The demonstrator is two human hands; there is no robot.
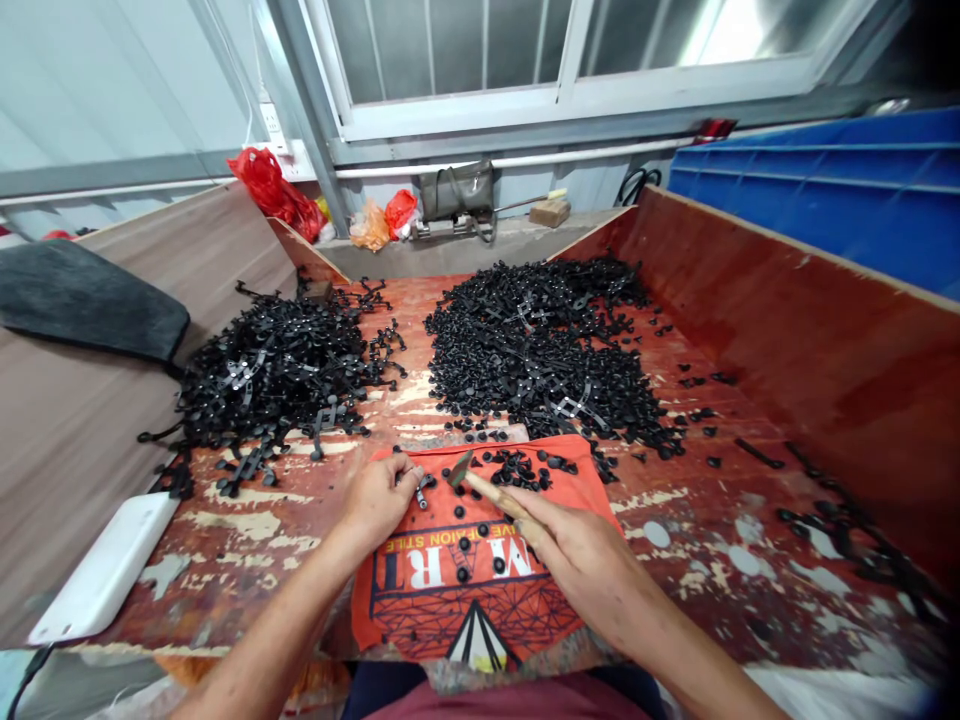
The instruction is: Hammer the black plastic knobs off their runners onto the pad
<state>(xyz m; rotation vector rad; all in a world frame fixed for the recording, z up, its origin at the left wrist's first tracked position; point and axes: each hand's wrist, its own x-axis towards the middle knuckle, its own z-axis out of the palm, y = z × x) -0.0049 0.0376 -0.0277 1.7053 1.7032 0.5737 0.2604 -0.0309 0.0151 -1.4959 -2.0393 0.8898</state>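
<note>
My right hand (581, 550) is wrapped round the wooden handle of a small hammer (495, 494), whose metal head is raised toward the left. Across from it, my left hand (379, 497) pinches a small black linkage part (423, 490) with a shiny metal end. Both hands are over an orange printed cloth (559, 590) spread at the table's front. Several round black caps (464, 544) lie loose on the cloth below the hammer, and a cluster of similar black pieces (517, 468) sits near its far edge.
A heap of black linkage parts (277, 360) covers the left of the worn red table; a bigger heap of small black pieces (540, 350) lies at centre right. Wooden boards (787, 320) wall the sides. A white device (105, 565) rests at left, and a blue crate (825, 190) stands beyond the right board.
</note>
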